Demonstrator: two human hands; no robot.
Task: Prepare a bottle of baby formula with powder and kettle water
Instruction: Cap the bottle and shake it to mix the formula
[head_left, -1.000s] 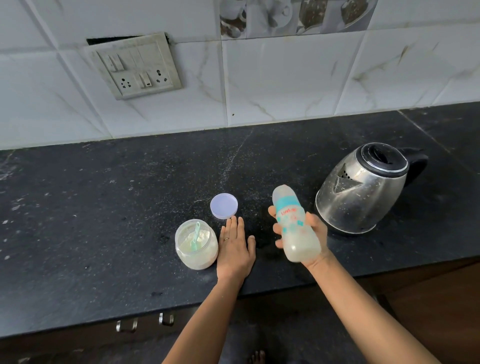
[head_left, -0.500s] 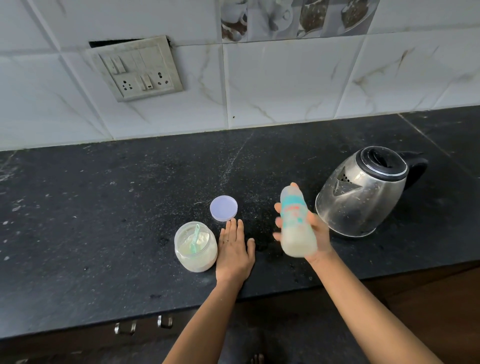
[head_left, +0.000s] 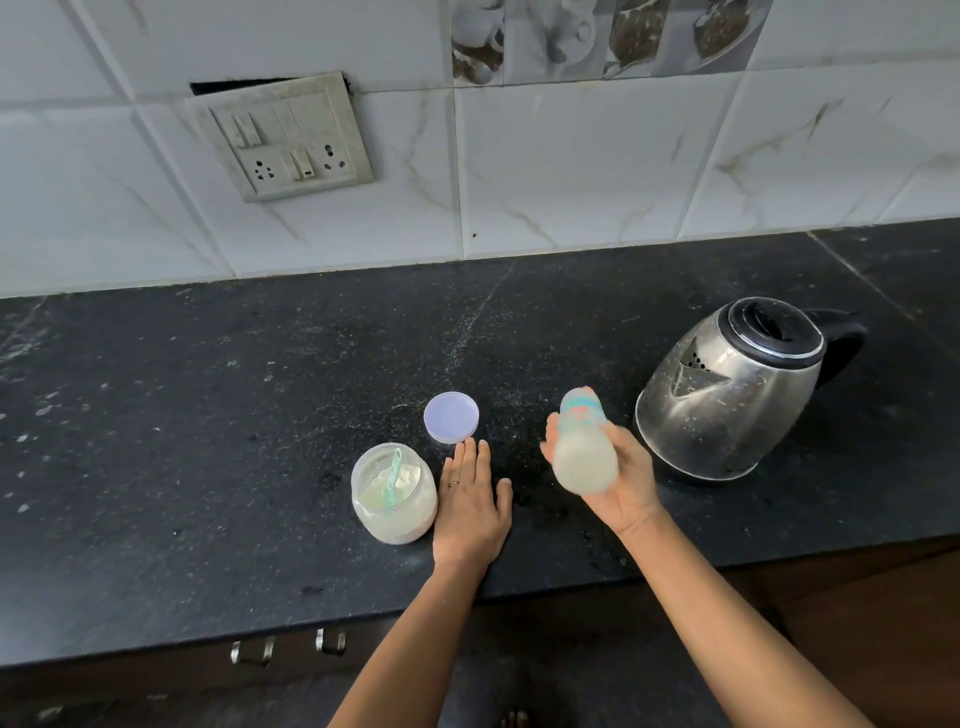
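Above the counter (head_left: 156, 467), blurred bottle (head_left: 584, 447) gripped in right hand (head_left: 618, 475), left hand (head_left: 470, 501) flat, open, beside powder jar (head_left: 393, 499).

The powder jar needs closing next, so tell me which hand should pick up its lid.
Left. The left hand lies flat and empty on the counter, its fingertips almost at the lid, with the open powder jar right beside it. The right hand is busy holding the bottle.
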